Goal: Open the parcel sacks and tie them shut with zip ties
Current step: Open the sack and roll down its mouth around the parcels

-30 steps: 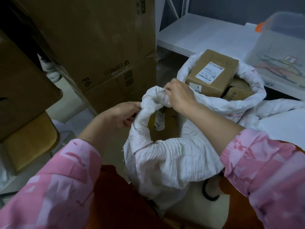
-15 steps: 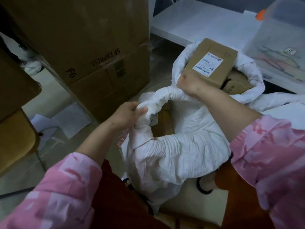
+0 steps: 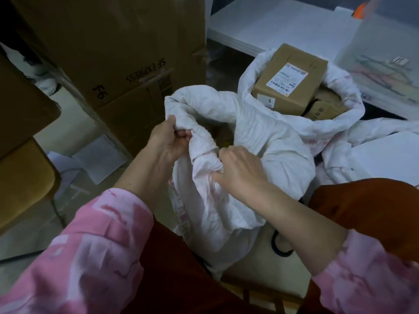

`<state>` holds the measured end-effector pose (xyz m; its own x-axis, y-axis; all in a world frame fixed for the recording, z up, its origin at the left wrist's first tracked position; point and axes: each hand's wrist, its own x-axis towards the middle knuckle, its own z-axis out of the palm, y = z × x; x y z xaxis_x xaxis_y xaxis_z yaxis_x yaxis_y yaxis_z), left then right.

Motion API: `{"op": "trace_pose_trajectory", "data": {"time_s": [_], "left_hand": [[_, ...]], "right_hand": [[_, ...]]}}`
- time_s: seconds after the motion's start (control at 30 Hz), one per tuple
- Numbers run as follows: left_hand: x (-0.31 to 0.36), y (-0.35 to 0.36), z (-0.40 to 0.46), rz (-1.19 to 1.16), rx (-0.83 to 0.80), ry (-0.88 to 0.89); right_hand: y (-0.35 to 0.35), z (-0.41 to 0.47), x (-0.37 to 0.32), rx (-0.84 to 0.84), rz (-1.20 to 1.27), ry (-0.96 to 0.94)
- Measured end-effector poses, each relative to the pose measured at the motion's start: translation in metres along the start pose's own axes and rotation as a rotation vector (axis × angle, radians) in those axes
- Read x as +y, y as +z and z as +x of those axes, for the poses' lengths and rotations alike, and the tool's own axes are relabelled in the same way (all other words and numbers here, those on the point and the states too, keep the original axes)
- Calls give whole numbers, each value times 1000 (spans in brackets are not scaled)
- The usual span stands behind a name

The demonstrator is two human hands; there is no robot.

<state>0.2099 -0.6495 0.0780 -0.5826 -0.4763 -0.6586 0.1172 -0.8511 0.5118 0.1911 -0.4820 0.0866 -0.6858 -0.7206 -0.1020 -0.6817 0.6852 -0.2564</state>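
At centre frame my left hand (image 3: 169,141) and right hand (image 3: 238,168) both clutch the near sack (image 3: 226,200)'s rolled rim, bunching it into a neck for tying.

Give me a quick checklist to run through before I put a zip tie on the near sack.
1. Left hand grips the rolled rim of the near sack: ok.
2. Right hand grips the bunched rim: ok.
3. Mouth gathered into one neck: not ok, the rim still loops open behind the hands.
4. Zip tie within reach: cannot tell, none is visible.
5. Contents below the rim: cannot tell, the inside is dark.
6. Far sack ready for tying: not ok, its mouth is open with a labelled box on top.
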Motion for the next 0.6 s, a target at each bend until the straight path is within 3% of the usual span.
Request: {"op": "trace_pose_trajectory", "data": {"time_s": [0.1,0.17,0.27,0.33,0.4,0.47,0.53,0.6], "left_hand": [[9,-5,-3,-161,37,0],[14,-9,-9,6,118,11],[12,-16,-20,616,292,125],[8,-20,-27,1182,391,483],[5,-14,-40,1556,189,992],[0,0,-50,1900,-247,1189],[-6,10,-51,2200,-567,1057],[-12,12,-46,2267,-732,858]], "right_hand": [[0,4,14,168,-56,39],[-4,5,23,306,-135,-1],[-10,3,28,367,-251,-37],[-6,1,34,362,-316,-82],[-7,-4,35,355,-356,-128],[-7,-9,35,372,-387,-176],[-5,-11,37,423,-397,-217],[-5,-12,40,481,-391,-233]]}}
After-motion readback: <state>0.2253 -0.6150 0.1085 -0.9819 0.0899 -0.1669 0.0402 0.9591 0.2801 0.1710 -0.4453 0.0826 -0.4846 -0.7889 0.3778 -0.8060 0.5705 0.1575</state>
